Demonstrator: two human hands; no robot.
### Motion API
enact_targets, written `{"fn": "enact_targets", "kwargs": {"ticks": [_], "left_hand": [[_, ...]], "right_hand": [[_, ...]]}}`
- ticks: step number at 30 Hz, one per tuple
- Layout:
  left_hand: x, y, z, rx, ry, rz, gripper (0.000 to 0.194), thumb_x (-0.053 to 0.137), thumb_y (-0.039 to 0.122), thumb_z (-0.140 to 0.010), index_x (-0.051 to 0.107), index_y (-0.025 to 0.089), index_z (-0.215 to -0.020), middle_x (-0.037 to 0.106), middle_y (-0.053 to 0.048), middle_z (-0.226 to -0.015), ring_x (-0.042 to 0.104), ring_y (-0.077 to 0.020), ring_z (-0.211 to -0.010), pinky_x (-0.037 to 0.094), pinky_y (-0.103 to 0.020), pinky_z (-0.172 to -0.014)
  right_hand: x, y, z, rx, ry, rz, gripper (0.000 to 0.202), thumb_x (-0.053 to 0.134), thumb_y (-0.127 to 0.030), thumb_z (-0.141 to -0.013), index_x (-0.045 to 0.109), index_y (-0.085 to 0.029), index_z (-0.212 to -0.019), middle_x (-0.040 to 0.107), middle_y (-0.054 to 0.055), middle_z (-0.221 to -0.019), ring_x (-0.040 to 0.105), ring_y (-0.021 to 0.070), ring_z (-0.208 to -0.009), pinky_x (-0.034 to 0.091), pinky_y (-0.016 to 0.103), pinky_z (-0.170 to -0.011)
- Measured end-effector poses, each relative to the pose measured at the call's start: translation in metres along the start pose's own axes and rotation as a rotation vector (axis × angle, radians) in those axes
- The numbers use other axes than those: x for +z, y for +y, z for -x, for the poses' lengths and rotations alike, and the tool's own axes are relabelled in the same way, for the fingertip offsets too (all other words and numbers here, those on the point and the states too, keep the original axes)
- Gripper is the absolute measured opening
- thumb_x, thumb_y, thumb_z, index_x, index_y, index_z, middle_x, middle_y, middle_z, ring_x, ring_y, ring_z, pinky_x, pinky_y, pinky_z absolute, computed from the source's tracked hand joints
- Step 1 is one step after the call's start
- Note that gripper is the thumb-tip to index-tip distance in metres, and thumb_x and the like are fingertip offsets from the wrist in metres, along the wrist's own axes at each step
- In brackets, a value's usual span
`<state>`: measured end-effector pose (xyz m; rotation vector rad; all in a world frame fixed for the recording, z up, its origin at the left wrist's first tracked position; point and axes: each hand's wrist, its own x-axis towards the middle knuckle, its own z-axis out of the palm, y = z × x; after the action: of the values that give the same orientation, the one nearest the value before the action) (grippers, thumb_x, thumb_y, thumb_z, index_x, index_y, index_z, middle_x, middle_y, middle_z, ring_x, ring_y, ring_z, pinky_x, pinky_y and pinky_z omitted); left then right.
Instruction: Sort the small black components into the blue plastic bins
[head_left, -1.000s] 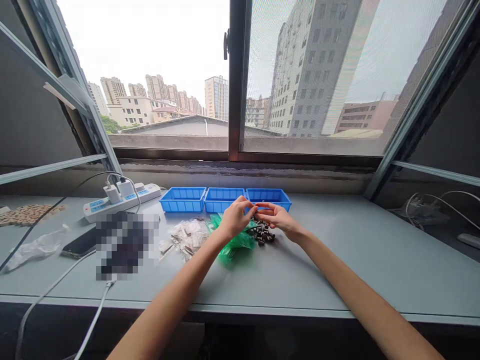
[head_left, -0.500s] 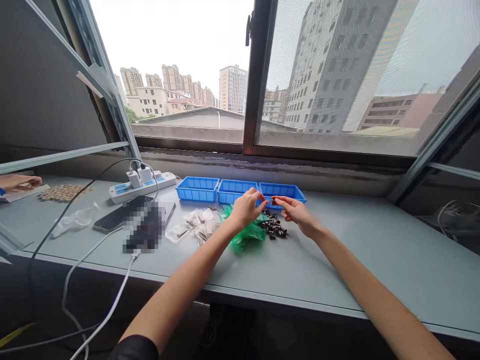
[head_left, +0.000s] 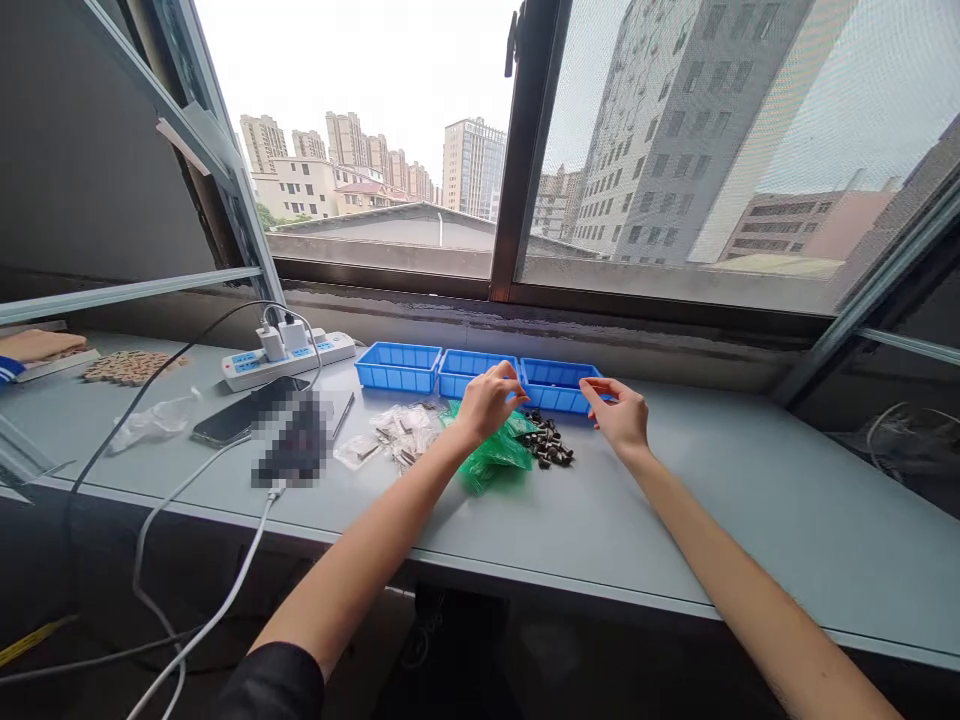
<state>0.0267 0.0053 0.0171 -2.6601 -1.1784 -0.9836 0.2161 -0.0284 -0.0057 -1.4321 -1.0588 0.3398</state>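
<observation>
My left hand (head_left: pixel 487 405) is above the green plastic bags (head_left: pixel 495 460), its thumb and fingers pinched together; whatever is between the tips is too small to make out. My right hand (head_left: pixel 622 415) is at the front right corner of the right blue bin (head_left: pixel 551 398), with thumb and forefinger tips close together and no dark part visible at them. A pile of small dark screw-like parts (head_left: pixel 551 445) lies between the hands, beside the green bags. Left of those bags is a heap of small clear bags (head_left: pixel 401 432) with thin metal pieces.
Two more blue bins, a left one (head_left: pixel 397 375) and a middle one (head_left: pixel 461 382), line up along the window wall. A power strip (head_left: pixel 289 362), a phone (head_left: pixel 247 412) and a trailing white cable (head_left: pixel 259 540) are on the left. Farther left lie wooden pieces (head_left: pixel 127 367) near another person's hand (head_left: pixel 45 346).
My right hand has moved right, away from my left hand, to the right bin's corner. The dark part at its fingertips is no longer seen there. My left hand stays nearly in place.
</observation>
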Motion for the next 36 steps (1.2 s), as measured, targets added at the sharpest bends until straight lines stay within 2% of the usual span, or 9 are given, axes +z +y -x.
{"fn": "enact_targets", "kwargs": {"ticks": [5, 9, 16, 21, 24, 26, 28, 31, 36], "left_hand": [[0.0016, -0.0008, -0.0004, 0.038, 0.025, -0.035, 0.015, 0.069, 0.032, -0.073, 0.068, 0.019, -0.068, 0.058, -0.002, -0.093, 0.057, -0.0119, -0.07, 0.044, -0.024, -0.063], [0.0053, 0.0014, -0.0005, 0.063, 0.056, -0.041, 0.031, 0.056, 0.041, -0.082, 0.065, 0.016, -0.065, 0.058, -0.004, -0.091, 0.056, -0.0116, -0.069, 0.043, -0.024, -0.061], [0.0046, 0.0047, -0.001, 0.032, 0.038, -0.034, 0.036, 0.043, 0.035, -0.09, 0.064, 0.016, -0.068, 0.058, -0.003, -0.091, 0.056, -0.0115, -0.07, 0.043, -0.023, -0.061], [0.0025, 0.0062, -0.0018, -0.01, 0.009, -0.011, 0.03, 0.043, 0.033, -0.09, 0.062, 0.017, -0.073, 0.057, -0.003, -0.093, 0.057, -0.0128, -0.074, 0.044, -0.024, -0.064], [0.0011, 0.0074, -0.0026, -0.024, 0.017, 0.027, 0.019, 0.049, 0.032, -0.087, 0.057, 0.02, -0.1, 0.057, -0.002, -0.096, 0.058, -0.013, -0.076, 0.044, -0.023, -0.063], [0.0004, 0.0078, -0.0028, -0.031, 0.024, 0.049, 0.03, 0.053, 0.03, -0.084, 0.048, 0.021, -0.112, 0.057, -0.002, -0.099, 0.058, -0.0129, -0.075, 0.044, -0.023, -0.063], [0.0003, 0.0077, -0.0026, -0.029, 0.019, 0.05, 0.031, 0.054, 0.029, -0.083, 0.046, 0.021, -0.113, 0.057, -0.002, -0.1, 0.059, -0.0133, -0.076, 0.044, -0.023, -0.062], [0.0016, 0.0071, -0.002, -0.01, -0.004, 0.023, 0.023, 0.054, 0.031, -0.083, 0.05, 0.022, -0.104, 0.057, -0.002, -0.101, 0.059, -0.0148, -0.081, 0.044, -0.023, -0.063], [0.002, 0.0073, -0.0019, 0.004, -0.019, 0.018, 0.021, 0.052, 0.032, -0.085, 0.05, 0.021, -0.103, 0.057, -0.001, -0.095, 0.059, -0.0155, -0.084, 0.043, -0.023, -0.063]], "right_hand": [[-0.0009, -0.0002, 0.0017, -0.055, 0.012, 0.052, 0.043, 0.064, -0.054, -0.063, 0.069, -0.016, -0.083, 0.068, 0.007, -0.077, 0.052, 0.0104, -0.041, 0.044, 0.024, -0.033], [-0.0001, 0.0001, 0.0011, -0.087, 0.026, 0.08, 0.043, 0.062, -0.053, -0.065, 0.068, -0.016, -0.085, 0.069, 0.007, -0.08, 0.052, 0.0098, -0.04, 0.044, 0.024, -0.033], [-0.0003, -0.0033, 0.0, -0.148, 0.053, 0.09, 0.039, 0.062, -0.049, -0.066, 0.07, -0.015, -0.081, 0.069, 0.007, -0.073, 0.05, 0.0094, -0.037, 0.042, 0.023, -0.033], [-0.0023, -0.0044, -0.0022, -0.155, -0.028, 0.069, 0.042, 0.058, -0.051, -0.07, 0.071, -0.015, -0.087, 0.071, 0.008, -0.082, 0.051, 0.0098, -0.036, 0.042, 0.025, -0.036], [-0.0033, -0.0059, -0.002, -0.231, -0.106, 0.162, 0.039, 0.056, -0.052, -0.074, 0.071, -0.017, -0.081, 0.071, 0.006, -0.072, 0.049, 0.0097, -0.035, 0.042, 0.026, -0.042], [-0.0034, -0.007, -0.0007, -0.314, -0.193, 0.29, 0.034, 0.056, -0.051, -0.074, 0.071, -0.02, -0.074, 0.07, 0.003, -0.068, 0.05, 0.01, -0.038, 0.042, 0.026, -0.048], [-0.0031, -0.0078, 0.0013, -0.383, -0.299, 0.405, 0.03, 0.058, -0.05, -0.074, 0.071, -0.023, -0.069, 0.071, 0.001, -0.068, 0.053, 0.0111, -0.042, 0.04, 0.026, -0.052], [-0.0023, -0.008, 0.0039, -0.417, -0.413, 0.487, 0.029, 0.06, -0.05, -0.073, 0.07, -0.024, -0.065, 0.069, 0.0, -0.062, 0.056, 0.0132, -0.047, 0.037, 0.025, -0.052], [-0.0023, -0.0061, 0.0039, -0.405, -0.397, 0.559, 0.026, 0.066, -0.049, -0.067, 0.069, -0.024, -0.063, 0.065, -0.001, -0.056, 0.057, 0.0155, -0.054, 0.032, 0.024, -0.051]]}}
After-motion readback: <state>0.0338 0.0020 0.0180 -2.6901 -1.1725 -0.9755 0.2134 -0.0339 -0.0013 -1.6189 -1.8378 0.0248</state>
